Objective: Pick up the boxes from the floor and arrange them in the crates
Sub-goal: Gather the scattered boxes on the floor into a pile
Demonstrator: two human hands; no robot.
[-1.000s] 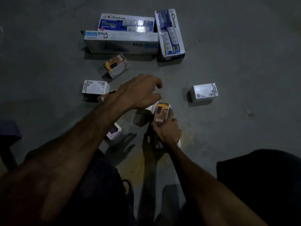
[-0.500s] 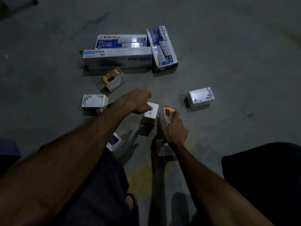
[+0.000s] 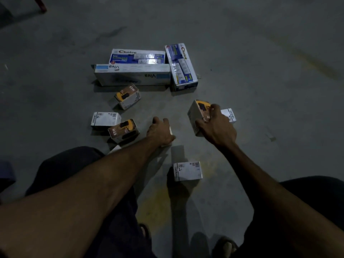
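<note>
My right hand grips a yellow-and-brown 65W box, lifted off the grey floor. My left hand curls over a small white box, which it mostly hides. More small boxes lie on the floor: two 65W boxes, a white one at the left, one near my feet, and one behind my right hand. No crate is in view.
At the back lie a long white Viva box and two blue Choice boxes. A corner of another white box peeks out by my left knee. A red leg stands at the top left.
My right hand has lifted the 65W box up and to the right, baring the white box near my feet. My left hand has closed down over the small white box.
</note>
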